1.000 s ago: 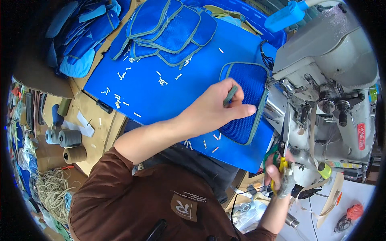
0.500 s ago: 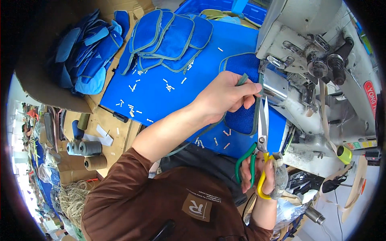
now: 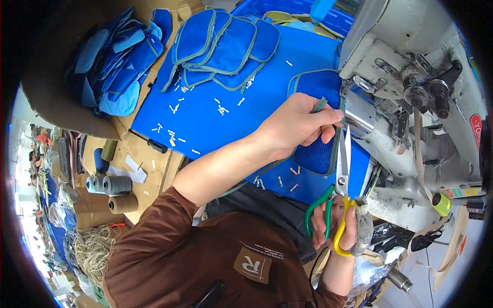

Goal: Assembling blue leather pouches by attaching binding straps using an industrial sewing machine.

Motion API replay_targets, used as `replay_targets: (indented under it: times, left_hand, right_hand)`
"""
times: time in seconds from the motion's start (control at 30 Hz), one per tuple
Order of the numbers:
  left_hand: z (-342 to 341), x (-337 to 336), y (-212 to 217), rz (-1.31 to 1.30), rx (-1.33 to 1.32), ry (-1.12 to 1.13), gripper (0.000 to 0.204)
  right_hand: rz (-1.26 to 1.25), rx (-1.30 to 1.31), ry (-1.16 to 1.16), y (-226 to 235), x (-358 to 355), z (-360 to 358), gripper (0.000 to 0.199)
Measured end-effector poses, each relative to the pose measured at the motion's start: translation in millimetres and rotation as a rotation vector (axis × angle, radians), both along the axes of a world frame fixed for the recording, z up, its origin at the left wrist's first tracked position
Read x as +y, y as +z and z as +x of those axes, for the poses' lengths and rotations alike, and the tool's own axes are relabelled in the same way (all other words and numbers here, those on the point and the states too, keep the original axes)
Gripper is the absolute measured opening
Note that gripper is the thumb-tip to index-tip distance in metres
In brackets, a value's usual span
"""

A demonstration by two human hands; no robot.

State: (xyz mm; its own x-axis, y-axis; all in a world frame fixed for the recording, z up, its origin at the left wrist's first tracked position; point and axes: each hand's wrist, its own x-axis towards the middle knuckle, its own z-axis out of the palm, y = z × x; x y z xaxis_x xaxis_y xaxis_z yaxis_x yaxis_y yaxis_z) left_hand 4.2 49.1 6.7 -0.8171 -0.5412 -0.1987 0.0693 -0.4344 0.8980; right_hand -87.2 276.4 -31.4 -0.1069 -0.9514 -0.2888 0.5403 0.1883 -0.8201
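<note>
My left hand (image 3: 292, 126) is closed in a pinch on a grey-green binding strip (image 3: 320, 104). It sits over a blue mesh fabric piece (image 3: 314, 156) edged with the same binding, lying beside the sewing machine's metal arm (image 3: 359, 117). Part of the piece is hidden under the hand. The strip's tail runs below my left forearm. My right hand (image 3: 350, 228) grips scissors (image 3: 342, 167) with one green and one yellow handle. Their blades point up, nearly together, with the tips just below my left fingertips, by the piece's right edge.
A white sewing machine (image 3: 380, 41) fills the right side. Bound blue pieces (image 3: 233, 46) are piled at the back of the blue table (image 3: 205, 133), among small white scraps. A cardboard box (image 3: 49, 87) holds more blue pieces. Thread spools (image 3: 117, 185) stand at left.
The whole view has shifted slightly, so things appear a little farther right. Both hands keep their grips, with the scissors still close to my left fingertips.
</note>
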Motion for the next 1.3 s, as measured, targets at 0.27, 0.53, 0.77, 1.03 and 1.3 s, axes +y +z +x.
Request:
replay_targets:
  times: [0.27, 0.53, 0.77, 1.03, 1.3]
  left_hand:
    - [1, -1, 0, -0.025, 0.004, -0.004, 0.025]
    - [0, 3, -4, -0.193, -0.036, 0.000, 0.020]
    - [-2, 1, -9, -0.230, -0.050, -0.018, 0.019]
    - [4, 1, 5, -0.919, -0.157, 0.174, 0.027]
    - [-2, -9, 0, -1.367, -0.127, 0.220, 0.020]
  right_hand:
    - [0.040, -0.041, -0.035, 3, -7, -1, 0.068]
    - [-0.021, -0.458, -0.133, 9, -17, 16, 0.075]
    - [-0.049, -0.667, -0.174, 26, -41, 20, 0.073]
    - [-0.095, -0.177, -0.367, 36, -10, 12, 0.069]
    - [0.174, 0.293, -0.218, 40, -6, -40, 0.056]
